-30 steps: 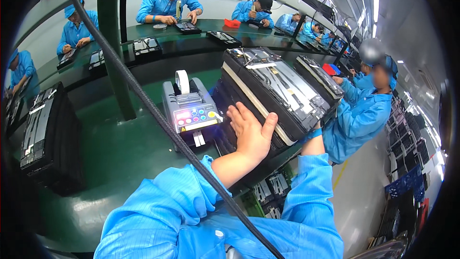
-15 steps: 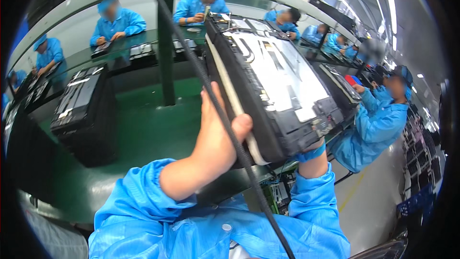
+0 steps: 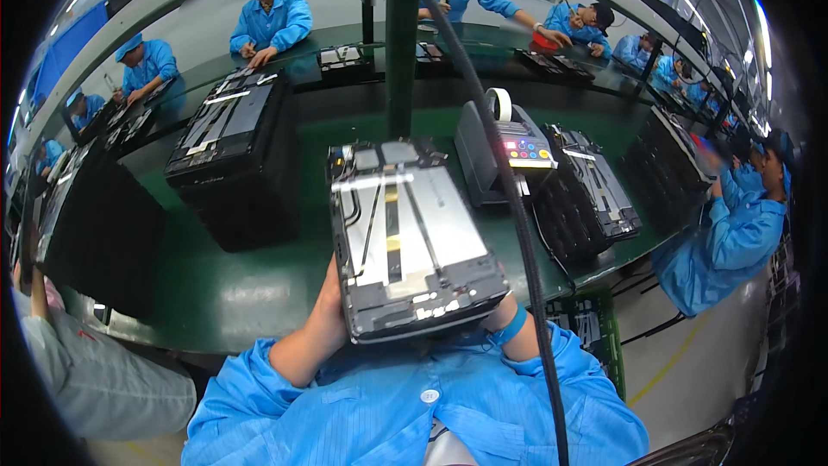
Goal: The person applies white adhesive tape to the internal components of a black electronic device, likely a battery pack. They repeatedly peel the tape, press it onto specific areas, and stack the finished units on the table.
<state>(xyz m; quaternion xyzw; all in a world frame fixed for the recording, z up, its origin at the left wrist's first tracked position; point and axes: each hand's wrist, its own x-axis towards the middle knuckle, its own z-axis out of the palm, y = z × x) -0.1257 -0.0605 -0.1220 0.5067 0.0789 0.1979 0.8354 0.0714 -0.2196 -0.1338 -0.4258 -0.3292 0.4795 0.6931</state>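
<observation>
Between my two hands is a stack of opened tablets (image 3: 423, 224), held in front of my chest. The top one shows a silver battery, thin black cables, white and yellowish tape strips and a black frame. My left hand (image 3: 326, 304) grips the stack's left side, its fingers mostly hidden behind it. At the lower right corner, my right hand (image 3: 498, 318) holds the other side, largely covered by the stack; a blue band circles that wrist. Just beyond stands a grey tape dispenser (image 3: 493, 160) with coloured buttons and a tape roll (image 3: 498, 105) on top.
The green table (image 3: 259, 289) carries tall tablet stacks at left (image 3: 228, 121) and right (image 3: 595, 177). A green post (image 3: 401, 52) rises behind, and a dark cable (image 3: 509, 173) hangs across the view. A green crate (image 3: 608, 336) sits low at right. Several co-workers in blue sit around.
The held stack has come down and left, turning to sit squarely before my chest. The tape dispenser and the right-hand tablet stack behind it now show.
</observation>
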